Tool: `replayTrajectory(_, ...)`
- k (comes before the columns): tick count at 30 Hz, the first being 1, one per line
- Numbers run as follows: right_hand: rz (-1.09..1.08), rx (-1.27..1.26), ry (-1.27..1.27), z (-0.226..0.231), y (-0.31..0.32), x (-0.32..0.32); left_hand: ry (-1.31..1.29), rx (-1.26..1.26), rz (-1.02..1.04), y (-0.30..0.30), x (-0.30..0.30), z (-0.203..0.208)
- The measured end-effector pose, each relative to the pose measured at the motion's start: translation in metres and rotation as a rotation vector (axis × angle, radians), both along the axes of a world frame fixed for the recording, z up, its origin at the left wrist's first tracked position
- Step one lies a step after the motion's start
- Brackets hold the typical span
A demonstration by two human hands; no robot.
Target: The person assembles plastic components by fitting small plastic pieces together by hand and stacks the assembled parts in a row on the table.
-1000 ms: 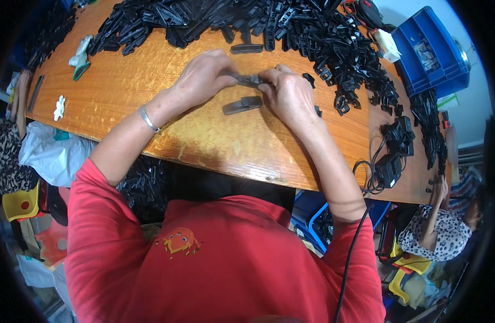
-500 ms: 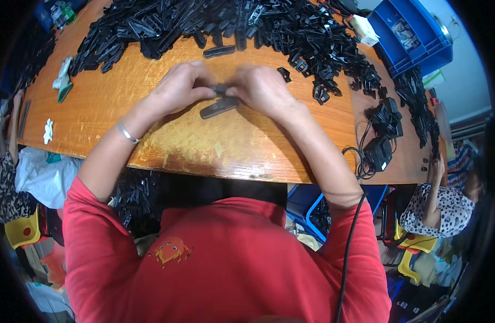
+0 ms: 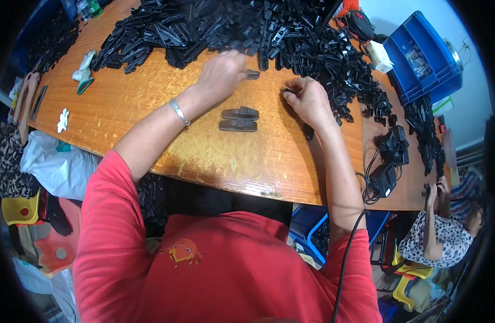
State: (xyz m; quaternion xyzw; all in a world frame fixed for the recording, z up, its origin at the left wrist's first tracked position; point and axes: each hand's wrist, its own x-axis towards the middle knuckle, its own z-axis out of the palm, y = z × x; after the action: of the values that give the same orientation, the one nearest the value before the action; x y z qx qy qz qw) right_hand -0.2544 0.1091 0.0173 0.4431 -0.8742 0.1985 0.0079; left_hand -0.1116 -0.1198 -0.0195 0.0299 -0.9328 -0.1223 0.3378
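My left hand (image 3: 224,74) is at the far middle of the table, its fingers closed on the end of a long black plastic part (image 3: 252,74). To the right, my right hand (image 3: 310,100) pinches a small black plastic piece (image 3: 288,92), mostly covered by the fingers. Between the hands and nearer to me, two long black parts lie side by side: one with a raised middle (image 3: 240,113), and a second one (image 3: 238,125) just in front of it. Another small black piece (image 3: 309,132) lies beside my right wrist.
A big heap of black plastic parts (image 3: 204,32) spans the far side. Blue bins (image 3: 428,56) stand at far right, near black adapters with cables (image 3: 384,180). A glove (image 3: 84,72) lies left. Co-workers sit at left and right (image 3: 436,239).
My hands have moved apart from the middle, the left toward the far long part, the right to a small piece. Two long parts now lie side by side where the hands worked.
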Motion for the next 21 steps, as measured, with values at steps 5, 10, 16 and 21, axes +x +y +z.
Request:
replayTrajectory(5,0.064,-0.337,-0.457,-0.006,-0.006,0.028,-0.072,0.038,-0.082,0.016,0.017,0.006)
replayTrajectory(10,0.102,-0.137,-0.118,-0.003,-0.002,0.046,-0.06,-0.011,-0.245,0.013,0.036,0.008)
replayTrajectory(16,0.149,-0.161,-0.05,0.001,-0.013,0.042,-0.101,0.203,-0.16,0.01,0.04,0.001)
replayTrajectory(21,0.146,-0.152,-0.077,-0.009,-0.03,0.039,-0.1,0.188,-0.148,0.003,0.038,-0.01)
